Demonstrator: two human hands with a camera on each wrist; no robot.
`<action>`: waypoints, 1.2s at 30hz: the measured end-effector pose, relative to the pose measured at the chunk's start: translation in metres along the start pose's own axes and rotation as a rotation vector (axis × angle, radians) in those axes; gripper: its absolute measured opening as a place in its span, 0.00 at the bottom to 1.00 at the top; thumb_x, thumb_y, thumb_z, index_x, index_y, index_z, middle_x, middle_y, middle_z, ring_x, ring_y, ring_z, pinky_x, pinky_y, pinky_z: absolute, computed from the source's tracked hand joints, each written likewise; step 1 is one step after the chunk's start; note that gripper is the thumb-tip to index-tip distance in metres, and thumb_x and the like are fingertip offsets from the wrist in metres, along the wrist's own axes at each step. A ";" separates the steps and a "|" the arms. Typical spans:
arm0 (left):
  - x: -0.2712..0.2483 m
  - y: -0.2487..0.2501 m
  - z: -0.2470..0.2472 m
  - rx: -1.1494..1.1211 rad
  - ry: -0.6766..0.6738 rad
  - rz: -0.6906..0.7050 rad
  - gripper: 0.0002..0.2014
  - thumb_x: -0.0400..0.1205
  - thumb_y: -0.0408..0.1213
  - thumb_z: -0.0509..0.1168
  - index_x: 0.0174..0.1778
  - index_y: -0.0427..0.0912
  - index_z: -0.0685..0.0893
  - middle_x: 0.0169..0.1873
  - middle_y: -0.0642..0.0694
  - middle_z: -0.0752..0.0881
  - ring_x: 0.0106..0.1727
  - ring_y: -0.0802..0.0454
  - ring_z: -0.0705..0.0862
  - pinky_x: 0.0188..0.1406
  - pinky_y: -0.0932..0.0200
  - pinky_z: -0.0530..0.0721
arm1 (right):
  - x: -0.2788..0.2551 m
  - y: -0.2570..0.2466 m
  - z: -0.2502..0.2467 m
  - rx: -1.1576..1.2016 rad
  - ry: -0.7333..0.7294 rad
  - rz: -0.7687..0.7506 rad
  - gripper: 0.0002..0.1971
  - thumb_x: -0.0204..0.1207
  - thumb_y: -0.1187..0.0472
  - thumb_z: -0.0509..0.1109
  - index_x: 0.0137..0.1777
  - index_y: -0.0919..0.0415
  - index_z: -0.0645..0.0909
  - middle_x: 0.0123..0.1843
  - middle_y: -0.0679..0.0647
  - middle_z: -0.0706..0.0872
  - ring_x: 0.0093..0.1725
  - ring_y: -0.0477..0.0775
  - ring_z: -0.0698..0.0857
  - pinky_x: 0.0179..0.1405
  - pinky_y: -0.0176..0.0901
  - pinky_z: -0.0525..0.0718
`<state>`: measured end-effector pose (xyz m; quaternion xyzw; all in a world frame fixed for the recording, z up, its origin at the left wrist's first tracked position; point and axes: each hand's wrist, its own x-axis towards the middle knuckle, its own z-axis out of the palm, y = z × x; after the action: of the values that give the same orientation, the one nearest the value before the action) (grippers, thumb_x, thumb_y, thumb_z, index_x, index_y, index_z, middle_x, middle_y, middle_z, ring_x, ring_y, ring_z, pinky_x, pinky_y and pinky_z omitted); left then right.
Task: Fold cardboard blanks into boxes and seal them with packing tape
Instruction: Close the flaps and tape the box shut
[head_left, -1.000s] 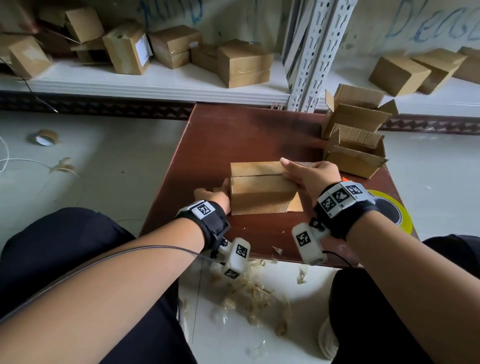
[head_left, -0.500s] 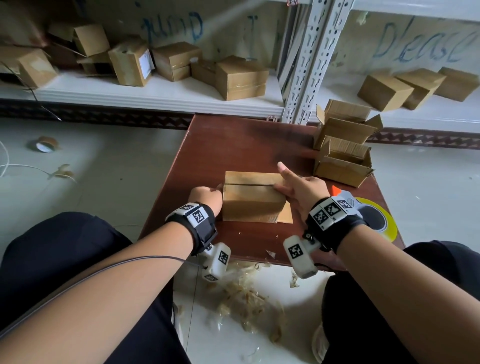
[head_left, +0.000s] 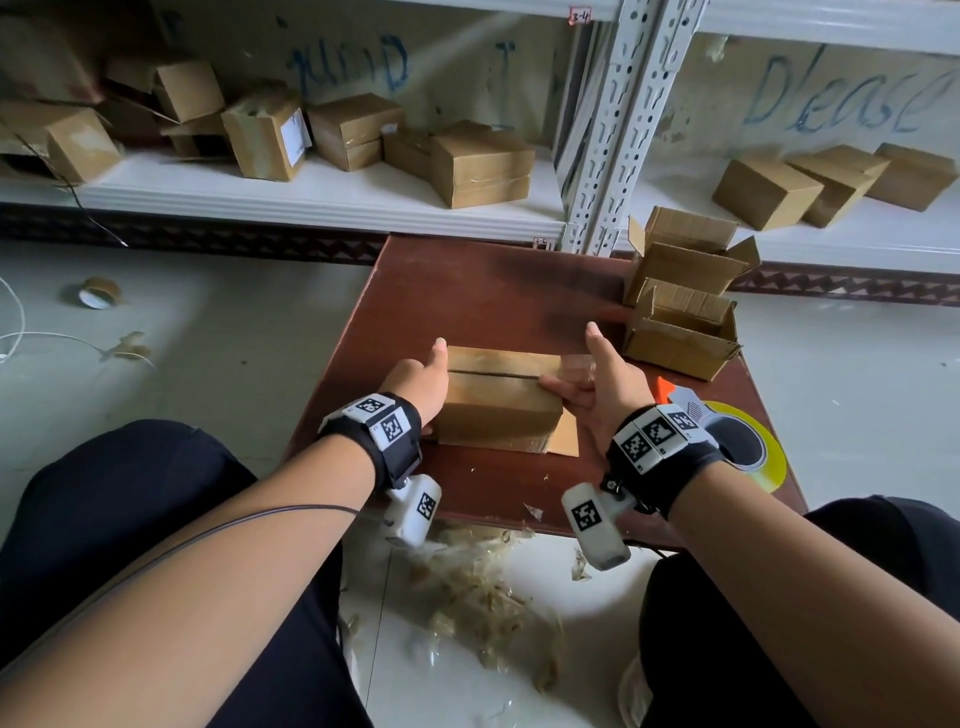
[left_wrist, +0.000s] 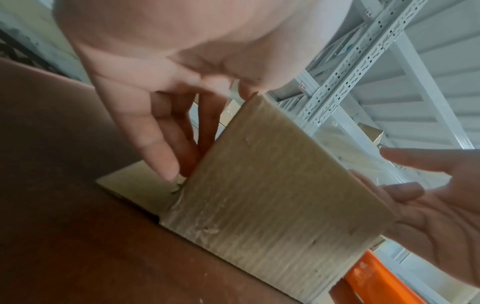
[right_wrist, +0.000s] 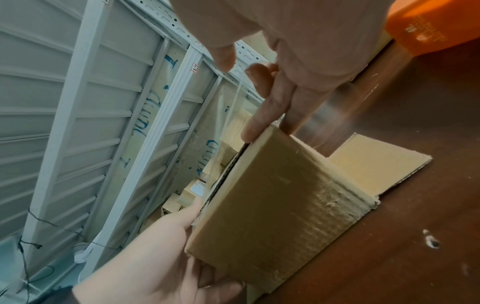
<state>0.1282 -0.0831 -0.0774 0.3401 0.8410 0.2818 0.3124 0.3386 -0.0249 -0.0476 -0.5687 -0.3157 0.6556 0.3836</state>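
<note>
A small brown cardboard box (head_left: 498, 402) stands on the dark red table (head_left: 493, 291), its top flaps closed along a seam and its bottom flap (head_left: 563, 441) splayed on the wood. My left hand (head_left: 418, 382) presses straight fingers (left_wrist: 168, 144) against the box's (left_wrist: 272, 185) left end, thumb up. My right hand (head_left: 592, 384) lays straight fingers (right_wrist: 275, 102) on the right end of the box (right_wrist: 272, 205), where a strip of clear tape (head_left: 576, 364) hangs off the top. The yellow tape dispenser (head_left: 737, 447) lies just right of my right wrist.
Two open-topped boxes (head_left: 680, 332) stand at the table's back right corner. Closed boxes (head_left: 480, 163) lie on white shelves behind, past a steel upright (head_left: 613, 130). A tape roll (head_left: 96, 293) lies on the floor at left, tape scraps (head_left: 478, 587) between my knees.
My right hand slid off the box's top to its right end. My left hand opened from a fist to flat fingers on the left end. Both thumbs now point up.
</note>
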 end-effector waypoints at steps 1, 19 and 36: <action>0.002 0.001 0.000 0.028 -0.002 0.004 0.35 0.90 0.67 0.44 0.54 0.36 0.80 0.41 0.44 0.83 0.35 0.48 0.80 0.34 0.54 0.79 | 0.000 0.000 0.000 0.002 0.001 -0.009 0.24 0.83 0.38 0.71 0.68 0.51 0.70 0.43 0.50 0.84 0.48 0.59 0.97 0.60 0.52 0.91; 0.005 0.013 0.006 0.502 0.042 0.075 0.41 0.90 0.65 0.36 0.60 0.38 0.87 0.49 0.39 0.88 0.50 0.38 0.86 0.48 0.47 0.78 | -0.034 -0.045 -0.001 -0.377 -0.126 -0.311 0.23 0.85 0.40 0.70 0.44 0.61 0.79 0.40 0.65 0.87 0.41 0.63 0.96 0.57 0.70 0.93; 0.009 0.003 0.007 0.392 0.063 0.153 0.36 0.91 0.63 0.37 0.47 0.41 0.82 0.56 0.36 0.89 0.50 0.37 0.83 0.50 0.47 0.78 | -0.007 -0.034 -0.031 -0.655 -0.043 -0.327 0.18 0.84 0.53 0.76 0.54 0.71 0.86 0.42 0.68 0.94 0.45 0.62 0.96 0.48 0.60 0.96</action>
<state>0.1295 -0.0726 -0.0827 0.4484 0.8608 0.1460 0.1915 0.3742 -0.0150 -0.0200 -0.5896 -0.6038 0.4612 0.2741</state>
